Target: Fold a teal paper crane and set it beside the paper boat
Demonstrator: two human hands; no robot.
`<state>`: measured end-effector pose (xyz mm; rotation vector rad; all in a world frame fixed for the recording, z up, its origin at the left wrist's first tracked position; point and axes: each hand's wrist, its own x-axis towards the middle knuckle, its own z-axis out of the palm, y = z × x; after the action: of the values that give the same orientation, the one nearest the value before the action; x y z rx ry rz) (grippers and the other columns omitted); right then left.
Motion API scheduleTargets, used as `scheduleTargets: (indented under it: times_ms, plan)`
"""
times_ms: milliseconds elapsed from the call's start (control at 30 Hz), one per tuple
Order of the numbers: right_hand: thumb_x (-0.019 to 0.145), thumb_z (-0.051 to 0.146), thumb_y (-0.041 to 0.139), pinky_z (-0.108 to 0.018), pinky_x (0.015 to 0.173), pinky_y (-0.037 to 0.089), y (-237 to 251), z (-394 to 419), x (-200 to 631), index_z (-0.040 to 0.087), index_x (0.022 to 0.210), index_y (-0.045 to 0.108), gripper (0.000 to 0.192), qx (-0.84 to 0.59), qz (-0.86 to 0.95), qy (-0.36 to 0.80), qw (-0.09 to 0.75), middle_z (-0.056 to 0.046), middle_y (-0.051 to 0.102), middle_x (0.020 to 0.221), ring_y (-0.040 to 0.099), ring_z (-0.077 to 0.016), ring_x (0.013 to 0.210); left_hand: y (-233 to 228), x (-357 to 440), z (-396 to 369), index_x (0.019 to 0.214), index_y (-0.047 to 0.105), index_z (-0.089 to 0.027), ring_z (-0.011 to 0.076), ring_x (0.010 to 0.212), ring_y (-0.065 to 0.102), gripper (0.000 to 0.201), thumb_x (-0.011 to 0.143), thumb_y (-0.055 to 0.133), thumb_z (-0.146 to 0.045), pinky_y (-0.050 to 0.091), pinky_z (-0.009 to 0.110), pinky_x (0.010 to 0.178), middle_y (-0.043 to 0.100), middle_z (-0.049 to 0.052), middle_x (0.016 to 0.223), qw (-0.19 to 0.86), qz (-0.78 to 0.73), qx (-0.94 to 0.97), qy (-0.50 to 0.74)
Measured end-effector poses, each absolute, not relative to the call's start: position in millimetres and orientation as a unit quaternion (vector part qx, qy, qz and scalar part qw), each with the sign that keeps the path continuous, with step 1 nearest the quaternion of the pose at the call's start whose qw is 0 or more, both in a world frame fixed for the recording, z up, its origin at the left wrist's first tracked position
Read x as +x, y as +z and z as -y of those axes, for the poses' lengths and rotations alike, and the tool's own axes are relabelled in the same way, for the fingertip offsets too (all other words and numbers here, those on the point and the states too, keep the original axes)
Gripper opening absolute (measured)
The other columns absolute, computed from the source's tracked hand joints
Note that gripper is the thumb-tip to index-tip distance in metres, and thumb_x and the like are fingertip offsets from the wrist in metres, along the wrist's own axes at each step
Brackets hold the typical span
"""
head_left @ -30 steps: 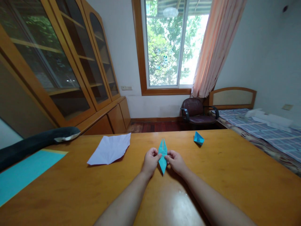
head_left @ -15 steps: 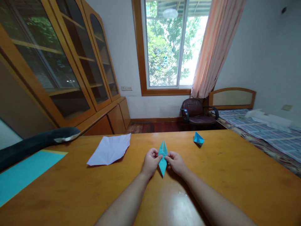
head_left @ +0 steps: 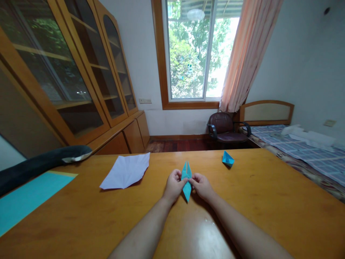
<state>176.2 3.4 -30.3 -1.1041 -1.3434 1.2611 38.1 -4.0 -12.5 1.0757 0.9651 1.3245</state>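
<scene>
A narrow folded piece of blue paper (head_left: pixel 186 181), pointed at both ends and split at its far tip, is held just above the wooden table (head_left: pixel 269 201). My left hand (head_left: pixel 174 185) pinches its left edge at the middle. My right hand (head_left: pixel 202 186) pinches the right edge opposite. Both thumbs and forefingers meet on the paper near its waist.
A small folded blue paper shape (head_left: pixel 228 158) lies farther back to the right. A creased white sheet (head_left: pixel 126 171) lies to the left, a large blue sheet (head_left: pixel 24 198) at the left edge, with a dark padded object (head_left: pixel 40 163) behind it. Beyond the table stand a chair (head_left: pixel 226 129) and a bed (head_left: pixel 302 147).
The hands and the blue paper have stayed almost still; the fingers have drawn slightly closer together on the paper's middle.
</scene>
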Motion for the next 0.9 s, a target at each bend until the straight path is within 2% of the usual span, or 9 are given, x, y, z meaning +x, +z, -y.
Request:
scheduleTargets:
  times_ms: [200,433,900]
  plan:
    - [0.064,0.052,0.069,-0.022,0.043,0.033,-27.8,-1.2,174.5,0.02,0.061,0.054,0.036,-0.449,0.547,0.527,0.47,0.005,0.05,0.047,0.043,-0.0099,0.043,-11.6,37.4,3.4,0.079,0.037,-0.022,0.0094,0.047,0.054,0.049,0.056,0.079,-0.033,0.041,0.018,0.046,0.059,-0.007,0.059,0.557,-0.414,0.452,0.56]
    - [0.063,0.054,0.071,-0.022,0.044,0.034,-25.2,-0.3,175.8,0.019,0.058,0.054,0.04,-0.44,0.542,0.534,0.476,0.005,0.05,0.046,0.043,-0.0092,0.044,-12.4,37.1,2.9,0.078,0.035,-0.023,0.0083,0.044,0.052,0.052,0.056,0.08,-0.032,0.039,0.017,0.044,0.055,-0.01,0.055,0.546,-0.417,0.455,0.567]
    - [0.062,0.058,0.071,-0.022,0.045,0.033,-24.0,0.3,174.0,0.02,0.057,0.05,0.044,-0.433,0.548,0.538,0.472,0.005,0.048,0.047,0.041,-0.0089,0.045,-13.3,39.3,3.7,0.081,0.032,-0.024,0.0108,0.046,0.056,0.051,0.059,0.077,-0.031,0.043,0.02,0.046,0.062,-0.008,0.059,0.57,-0.403,0.451,0.556]
